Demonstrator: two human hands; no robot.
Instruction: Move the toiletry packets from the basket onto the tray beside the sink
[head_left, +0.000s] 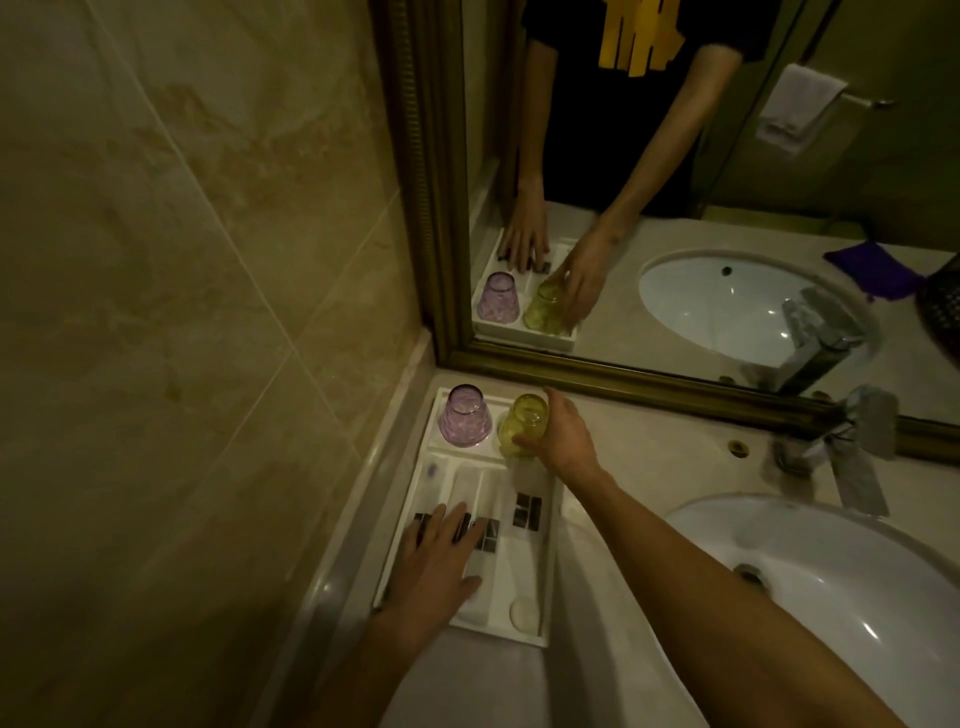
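We are looking down in dim light at a white tray (551, 525) beside the sink (810, 566). Our left hand (441, 558) is lying flat, fingers spread, over the toiletry packets (525, 512), hiding most of them; their dark square labels are showing no readable writing. Our right hand (563, 434) is curling around an upturned yellow glass (522, 423), next to a purple glass (464, 415). A dark basket (943, 312) is appearing only in the mirror (727, 182), cut off at the frame's edge.
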